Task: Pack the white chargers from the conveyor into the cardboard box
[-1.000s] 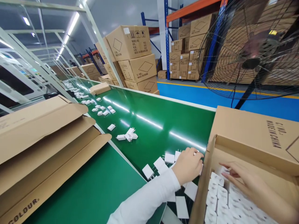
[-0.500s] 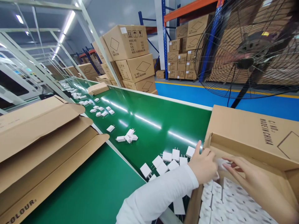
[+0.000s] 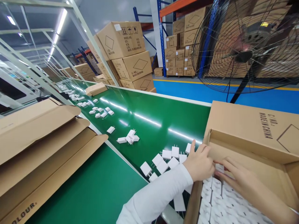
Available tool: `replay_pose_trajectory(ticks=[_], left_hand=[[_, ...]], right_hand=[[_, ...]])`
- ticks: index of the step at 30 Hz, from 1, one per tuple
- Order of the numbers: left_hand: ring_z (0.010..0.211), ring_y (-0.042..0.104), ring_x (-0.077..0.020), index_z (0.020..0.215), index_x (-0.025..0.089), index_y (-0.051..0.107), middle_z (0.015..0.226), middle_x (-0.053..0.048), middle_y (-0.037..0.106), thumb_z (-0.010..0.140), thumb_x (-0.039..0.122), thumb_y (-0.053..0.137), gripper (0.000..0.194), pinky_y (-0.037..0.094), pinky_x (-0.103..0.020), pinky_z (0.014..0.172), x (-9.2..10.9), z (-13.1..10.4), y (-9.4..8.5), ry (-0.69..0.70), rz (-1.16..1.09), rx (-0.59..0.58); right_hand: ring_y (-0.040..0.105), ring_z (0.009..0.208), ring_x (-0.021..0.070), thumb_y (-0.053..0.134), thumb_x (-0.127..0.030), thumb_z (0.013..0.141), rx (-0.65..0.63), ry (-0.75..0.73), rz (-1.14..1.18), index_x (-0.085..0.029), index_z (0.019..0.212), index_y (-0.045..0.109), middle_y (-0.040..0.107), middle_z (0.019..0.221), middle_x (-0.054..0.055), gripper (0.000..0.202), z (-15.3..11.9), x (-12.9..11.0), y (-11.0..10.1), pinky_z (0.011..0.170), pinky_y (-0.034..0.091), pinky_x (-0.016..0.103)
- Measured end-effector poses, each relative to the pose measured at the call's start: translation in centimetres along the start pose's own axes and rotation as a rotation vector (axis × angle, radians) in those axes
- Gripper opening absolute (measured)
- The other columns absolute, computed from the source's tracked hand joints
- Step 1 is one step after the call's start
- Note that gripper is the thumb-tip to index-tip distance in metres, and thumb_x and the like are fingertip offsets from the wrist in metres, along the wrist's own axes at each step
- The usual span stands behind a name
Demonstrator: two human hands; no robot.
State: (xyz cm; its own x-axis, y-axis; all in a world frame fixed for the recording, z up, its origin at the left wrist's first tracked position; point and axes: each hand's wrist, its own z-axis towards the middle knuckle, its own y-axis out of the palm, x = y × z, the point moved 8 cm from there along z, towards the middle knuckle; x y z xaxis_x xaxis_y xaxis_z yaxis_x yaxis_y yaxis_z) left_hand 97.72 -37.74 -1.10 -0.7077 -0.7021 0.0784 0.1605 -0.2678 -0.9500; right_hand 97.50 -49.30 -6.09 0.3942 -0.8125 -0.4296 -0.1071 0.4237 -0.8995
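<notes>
My left hand (image 3: pixel 200 162) is closed over the carton's left wall, thumb raised and the other fingers curled out of sight. What it grips, if anything, is hidden. Against those fingertips, my right hand (image 3: pixel 235 175) pinches a white power adapter (image 3: pixel 219 168) above the far end of the packed rows. Tightly set white adapters (image 3: pixel 217 199) fill the near part of the open carton (image 3: pixel 247 155). Loose plug adapters (image 3: pixel 162 166) with metal prongs lie on the green conveyor belt (image 3: pixel 149 115) just left of my left hand.
Flattened brown cartons (image 3: pixel 46 130) rest at the left. A small cluster of adapters (image 3: pixel 130 137) and a long scatter lie farther up the belt, beside a carton piece (image 3: pixel 95 89). A caged fan (image 3: pixel 243 56) stands behind the carton; stacked boxes (image 3: pixel 130 59) stand beyond the belt.
My right hand has shifted slightly left and down with the adapter, closer to my left hand. My left hand has moved slightly left. The camera view has shifted a little.
</notes>
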Motion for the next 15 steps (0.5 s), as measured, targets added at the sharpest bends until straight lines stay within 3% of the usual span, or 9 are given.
replay_pose_trajectory(ticks=[5, 9, 12, 15], left_hand=[[0.123, 0.037, -0.0293, 0.091, 0.011, 0.067, 0.122, -0.016, 0.051, 0.087, 0.021, 0.04, 0.029, 0.022, -0.06, 0.106, 0.8, 0.0, 0.6, 0.083, 0.015, -0.059], [0.129, 0.031, -0.0286, 0.086, 0.018, 0.068, 0.126, -0.013, 0.05, 0.091, 0.029, 0.036, 0.034, 0.02, -0.06, 0.106, 0.7, 0.4, 0.9, 0.064, -0.057, -0.151], [0.129, 0.033, -0.0254, 0.112, 0.021, 0.059, 0.137, -0.011, 0.043, 0.089, 0.024, 0.037, 0.032, 0.019, -0.056, 0.109, -2.5, 0.5, -1.5, -0.12, -0.087, -0.079], [0.12, 0.041, -0.0218, 0.129, 0.022, 0.043, 0.131, -0.008, 0.049, 0.085, 0.017, 0.037, 0.045, 0.02, -0.049, 0.109, -8.5, -1.7, -3.8, -0.488, -0.058, -0.01]], right_hand=[[0.062, 0.077, 0.0188, 0.043, -0.054, 0.087, -0.117, 0.007, 0.184, -0.025, 0.093, 0.059, 0.063, 0.086, 0.003, 0.034, 0.8, -1.3, 0.1, 0.065, 0.051, 0.028], [0.063, 0.088, 0.0218, 0.042, -0.056, 0.087, -0.172, 0.025, 0.246, -0.024, 0.09, 0.061, 0.067, 0.093, 0.006, 0.038, 1.0, -2.0, -0.4, 0.075, 0.052, 0.031], [0.062, 0.098, 0.0218, 0.038, -0.058, 0.088, -0.195, 0.066, 0.235, -0.027, 0.104, 0.061, 0.067, 0.103, 0.004, 0.041, 0.6, -1.0, -0.7, 0.083, 0.052, 0.031], [0.062, 0.1, 0.0217, 0.036, -0.054, 0.091, -0.13, 0.055, 0.131, -0.029, 0.105, 0.063, 0.067, 0.108, 0.001, 0.04, 0.5, -0.1, -1.7, 0.084, 0.053, 0.033]])
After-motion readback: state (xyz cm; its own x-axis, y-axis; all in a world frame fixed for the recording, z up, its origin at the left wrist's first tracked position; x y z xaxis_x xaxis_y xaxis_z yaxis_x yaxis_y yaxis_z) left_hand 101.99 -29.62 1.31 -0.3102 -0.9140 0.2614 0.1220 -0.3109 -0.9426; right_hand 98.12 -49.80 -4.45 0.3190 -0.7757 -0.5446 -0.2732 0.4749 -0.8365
